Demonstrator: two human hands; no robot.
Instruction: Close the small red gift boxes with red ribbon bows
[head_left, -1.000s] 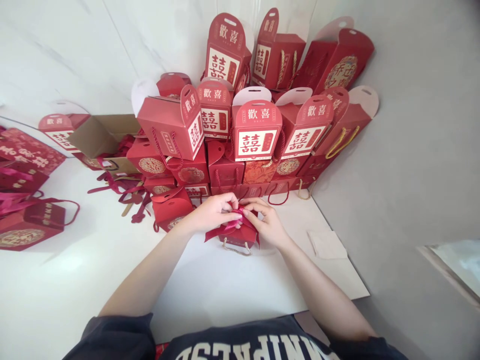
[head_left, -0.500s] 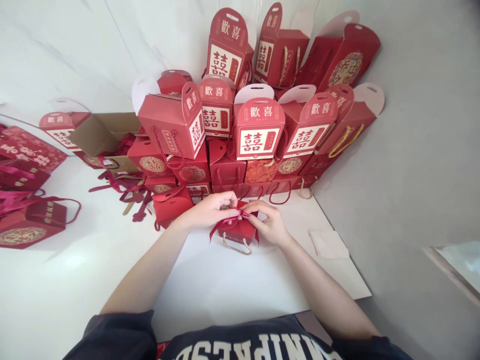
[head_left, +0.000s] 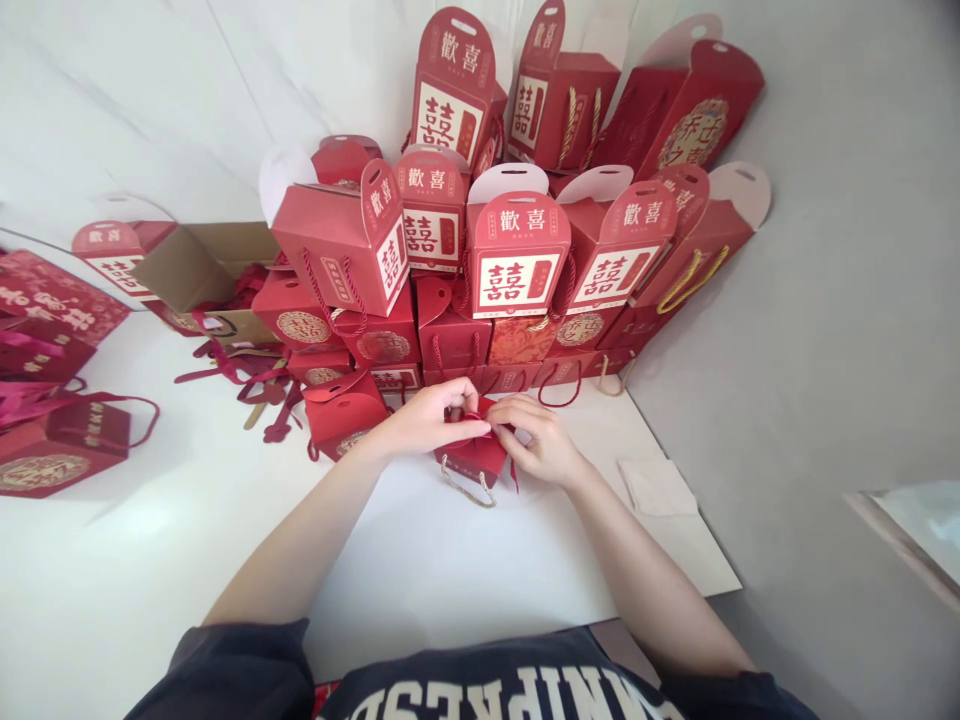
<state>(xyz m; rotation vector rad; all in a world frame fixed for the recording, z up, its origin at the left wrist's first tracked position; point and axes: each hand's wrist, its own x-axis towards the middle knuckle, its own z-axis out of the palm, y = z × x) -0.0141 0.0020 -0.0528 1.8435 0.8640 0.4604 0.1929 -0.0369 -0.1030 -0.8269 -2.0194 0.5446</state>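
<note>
In the head view, a small red gift box (head_left: 472, 462) stands on the white table in front of me, a twisted cream cord handle (head_left: 466, 487) hanging at its near side. A red ribbon (head_left: 514, 476) lies over its top, one tail dangling at the right. My left hand (head_left: 435, 415) pinches the ribbon above the box with thumb and fingers. From the other side my right hand (head_left: 536, 438) pinches it too, and the fingertips of both hands nearly meet. The fingers hide most of the ribbon's middle.
Stacked red gift boxes (head_left: 519, 265) rise behind my hands. Close to my left hand sits another red box (head_left: 341, 410). Loose ribbons (head_left: 247, 375) lie by an open cardboard carton (head_left: 247, 245). A folded white sheet (head_left: 658, 487) rests near the table's right edge.
My hands have closed in on each other, the left moving slightly right. The ribbon tail that hung at the box's left no longer shows. The box has shifted a little.
</note>
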